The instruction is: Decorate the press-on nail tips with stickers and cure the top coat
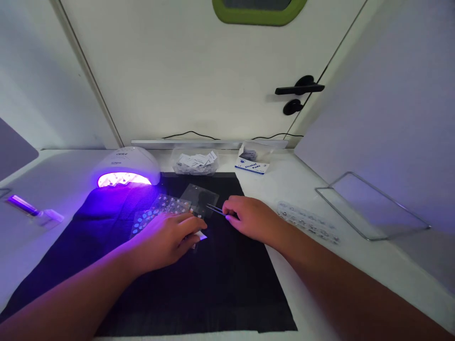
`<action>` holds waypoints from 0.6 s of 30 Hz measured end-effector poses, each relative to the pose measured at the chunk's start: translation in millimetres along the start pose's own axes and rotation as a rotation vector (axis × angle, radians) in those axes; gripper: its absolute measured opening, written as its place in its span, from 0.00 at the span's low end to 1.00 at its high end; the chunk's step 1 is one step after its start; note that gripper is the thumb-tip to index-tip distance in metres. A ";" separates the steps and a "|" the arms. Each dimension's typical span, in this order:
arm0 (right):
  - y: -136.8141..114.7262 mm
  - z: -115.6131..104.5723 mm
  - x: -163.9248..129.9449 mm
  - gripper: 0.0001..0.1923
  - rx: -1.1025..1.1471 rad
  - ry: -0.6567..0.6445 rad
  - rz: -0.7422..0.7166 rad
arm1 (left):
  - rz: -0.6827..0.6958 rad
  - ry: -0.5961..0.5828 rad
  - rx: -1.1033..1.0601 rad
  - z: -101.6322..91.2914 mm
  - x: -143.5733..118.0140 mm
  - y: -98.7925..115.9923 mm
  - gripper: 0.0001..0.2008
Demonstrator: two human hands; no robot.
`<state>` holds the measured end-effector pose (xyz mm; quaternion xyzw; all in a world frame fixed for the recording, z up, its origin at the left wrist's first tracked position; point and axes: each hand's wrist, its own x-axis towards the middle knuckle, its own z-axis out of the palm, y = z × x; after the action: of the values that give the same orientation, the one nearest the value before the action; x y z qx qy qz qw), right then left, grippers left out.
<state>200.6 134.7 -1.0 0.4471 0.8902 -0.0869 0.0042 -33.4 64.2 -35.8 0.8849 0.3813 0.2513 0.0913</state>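
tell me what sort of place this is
Probably a small nail-care workstation, though that is a judgement: a white domed plastic lamp glows violet, a white-and-blue cardboard box reads "Alcohol Pads", and the person's right hand holds thin silvery tweezers.

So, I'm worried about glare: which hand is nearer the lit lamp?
Left hand: in front of the lamp, slightly to its right; the right hand is farther right.
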 end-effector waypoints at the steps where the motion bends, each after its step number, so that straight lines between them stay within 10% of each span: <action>1: 0.0 0.1 0.0 0.07 -0.003 -0.002 -0.002 | 0.000 0.000 -0.001 -0.1 -0.1 -0.1 0.08; 18: -1.4 -0.7 0.9 0.06 -0.020 -0.016 0.008 | 0.013 -0.008 -0.002 -0.8 -2.1 -1.5 0.08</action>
<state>199.0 134.7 -0.1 0.4498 0.8893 -0.0816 0.0158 -35.9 63.7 -36.4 0.8882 0.3750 0.2490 0.0921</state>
